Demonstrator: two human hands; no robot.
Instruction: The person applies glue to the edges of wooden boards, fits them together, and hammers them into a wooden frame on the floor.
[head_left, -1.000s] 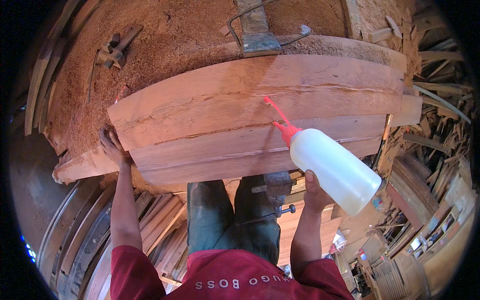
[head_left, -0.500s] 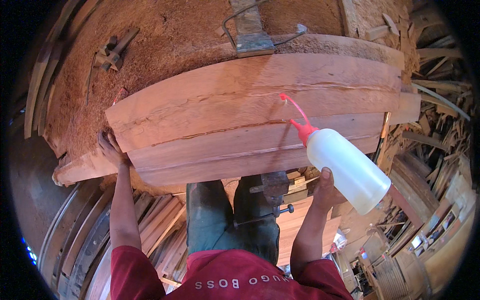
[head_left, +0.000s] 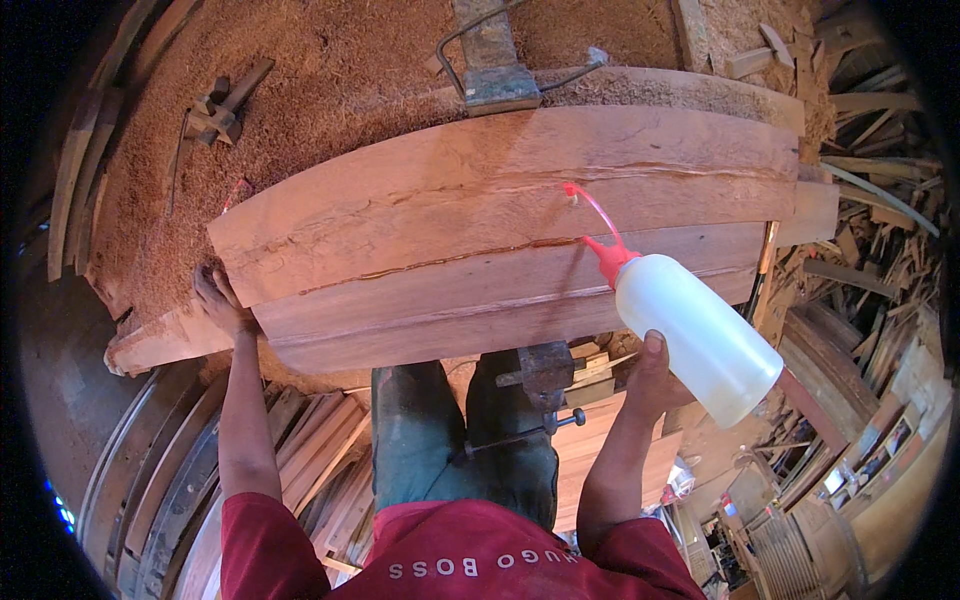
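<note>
A glued-looking wooden panel [head_left: 420,318] with a curved far edge lies across the bench before me, made of reddish boards with rough seams. My left hand [head_left: 222,303] grips its left end, fingers at the edge. In my right hand [head_left: 655,385] is a white squeeze bottle [head_left: 700,335], tilted so its red nozzle [head_left: 608,260] points down-left. The nozzle's tip is at a seam near the panel's middle. From there a wet brown line [head_left: 430,262] runs leftward along the seam. A small red cap dangles from the nozzle on a strap.
A metal clamp [head_left: 503,88] stands at the panel's far edge, and a vise [head_left: 545,375] with a handle is at the near edge. Wood shavings [head_left: 340,90] cover the bench beyond. Crossed wood scraps [head_left: 222,112] lie far left. Stacked boards [head_left: 320,440] fill the lower left.
The nozzle tip has shifted very slightly right along the seam with the bottle. My left hand stays at the panel's left end.
</note>
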